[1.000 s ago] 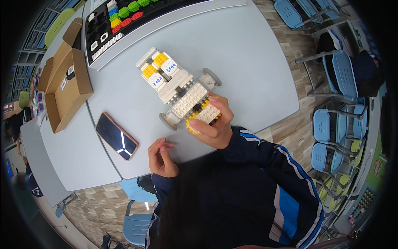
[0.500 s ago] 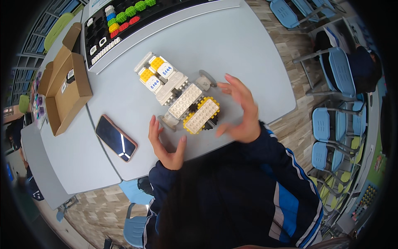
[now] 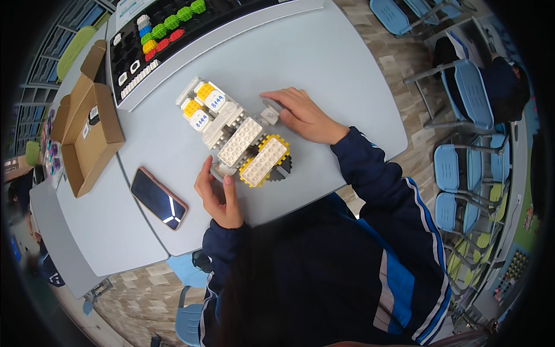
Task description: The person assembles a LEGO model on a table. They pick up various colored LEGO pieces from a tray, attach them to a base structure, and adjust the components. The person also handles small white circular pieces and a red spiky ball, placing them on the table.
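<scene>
A brick-built vehicle (image 3: 240,141) in white, yellow and grey rests on the table in front of me. It has white studded plates and yellow blocks at its far end. Yellow toothed pieces (image 3: 281,143) edge its near end, with a dark grey part beneath. My left hand (image 3: 219,202) has thumb and fingers closed about the grey wheel (image 3: 217,172) on the near left side. On the opposite side, my right hand (image 3: 306,117) pinches the other grey wheel, mostly covered by fingers, beside a light grey block (image 3: 269,114).
A phone (image 3: 159,198) lies left of the vehicle. Beyond it stands an open cardboard box (image 3: 104,141). A black parts tray (image 3: 167,18) with coloured pieces sits at the far left. Blue chairs (image 3: 471,95) stand right of the table, one near a person.
My right hand has moved left and away from me onto the right wheel. My left hand has closed in on the left wheel. The vehicle appears slightly further left in view.
</scene>
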Demonstrator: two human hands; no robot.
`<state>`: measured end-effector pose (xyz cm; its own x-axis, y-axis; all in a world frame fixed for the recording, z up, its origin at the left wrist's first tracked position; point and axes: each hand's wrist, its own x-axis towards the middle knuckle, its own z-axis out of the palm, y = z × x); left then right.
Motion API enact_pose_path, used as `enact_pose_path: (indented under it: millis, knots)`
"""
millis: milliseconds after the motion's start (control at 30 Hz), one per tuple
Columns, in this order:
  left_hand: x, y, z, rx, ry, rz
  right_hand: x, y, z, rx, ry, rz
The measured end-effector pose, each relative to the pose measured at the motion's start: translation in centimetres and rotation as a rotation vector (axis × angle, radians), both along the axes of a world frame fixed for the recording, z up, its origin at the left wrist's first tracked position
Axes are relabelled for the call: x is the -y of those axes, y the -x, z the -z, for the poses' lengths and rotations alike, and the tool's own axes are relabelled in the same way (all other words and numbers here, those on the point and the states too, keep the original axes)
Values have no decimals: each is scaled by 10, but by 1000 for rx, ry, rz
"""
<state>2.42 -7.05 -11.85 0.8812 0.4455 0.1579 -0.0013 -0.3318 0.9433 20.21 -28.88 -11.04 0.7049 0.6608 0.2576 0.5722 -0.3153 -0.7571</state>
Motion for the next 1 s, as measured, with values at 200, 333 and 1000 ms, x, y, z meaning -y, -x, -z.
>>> enact_pose_path:
  millis: [200, 333, 1000]
  knots:
    - [-7, 2, 12, 70, 182, 83, -6, 1, 1, -104, -25, 39]
    - [-7, 2, 13, 104, 149, 98, -6, 3, 0, -88, -36, 62]
    - [-9, 2, 10, 80, 175, 78, -23, 3, -7, -44, -54, 187]
